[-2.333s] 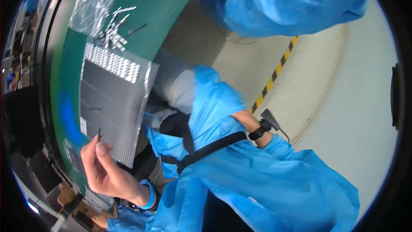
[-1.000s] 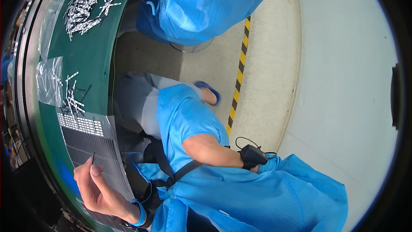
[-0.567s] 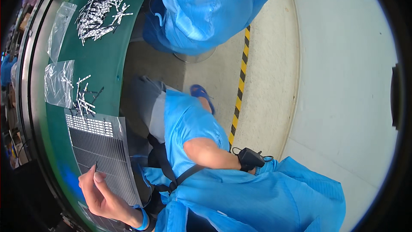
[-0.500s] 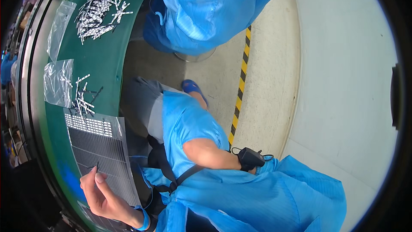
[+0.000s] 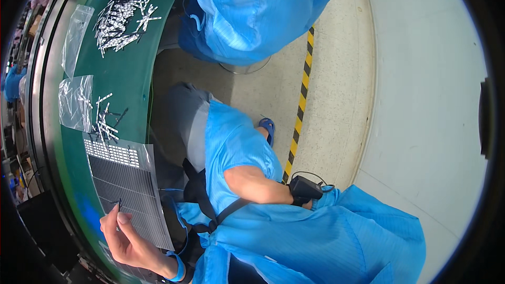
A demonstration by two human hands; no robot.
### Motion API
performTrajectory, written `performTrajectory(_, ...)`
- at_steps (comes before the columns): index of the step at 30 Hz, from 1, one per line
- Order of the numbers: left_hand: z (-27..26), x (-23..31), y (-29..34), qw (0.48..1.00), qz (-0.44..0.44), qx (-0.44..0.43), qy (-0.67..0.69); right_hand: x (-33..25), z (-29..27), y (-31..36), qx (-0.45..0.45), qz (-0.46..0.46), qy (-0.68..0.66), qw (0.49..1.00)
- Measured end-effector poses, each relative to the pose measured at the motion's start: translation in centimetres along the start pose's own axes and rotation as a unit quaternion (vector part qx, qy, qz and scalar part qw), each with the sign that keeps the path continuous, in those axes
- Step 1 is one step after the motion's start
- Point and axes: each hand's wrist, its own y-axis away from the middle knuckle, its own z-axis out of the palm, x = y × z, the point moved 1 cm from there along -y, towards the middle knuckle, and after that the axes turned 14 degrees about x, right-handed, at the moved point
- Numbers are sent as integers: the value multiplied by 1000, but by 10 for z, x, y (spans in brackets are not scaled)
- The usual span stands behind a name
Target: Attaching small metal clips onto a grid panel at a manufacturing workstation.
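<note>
My left hand (image 5: 126, 239), in a blue wristband, pinches a thin dark strip (image 5: 119, 204) between thumb and forefinger. It is held over a sheet (image 5: 129, 184) of fine dark strips with white marked rows at its far end. Just beyond the sheet lies a small loose pile of black-and-white strips (image 5: 107, 123), touching or next to a clear plastic bag (image 5: 76, 102). What appears to be my right hand (image 5: 255, 183) is low at my right, near blue cloth. A black device (image 5: 306, 189) is strapped at that wrist. Its fingers are hidden.
The green table (image 5: 126, 73) carries a larger strip pile (image 5: 113, 26) and another clear bag (image 5: 76, 34). A co-worker in a blue coat (image 5: 252, 16) sits beyond. Yellow-black floor tape (image 5: 302, 97) runs beside a pale wall (image 5: 431, 73).
A foot in a blue clog has moved right and nearer. The view has shifted slightly. My left hand keeps its pinch on the strip, nearly still.
</note>
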Motion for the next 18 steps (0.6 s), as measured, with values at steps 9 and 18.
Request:
performTrajectory(9, 2, -2, 1, 999, 32, -18, -7, -5, 5, -4, 44, -22, 12, 999)
performTrajectory(18, 24, 1, 21, 971, 109, -202, 73, -40, -50, 38, 80, -33, -337, 938)
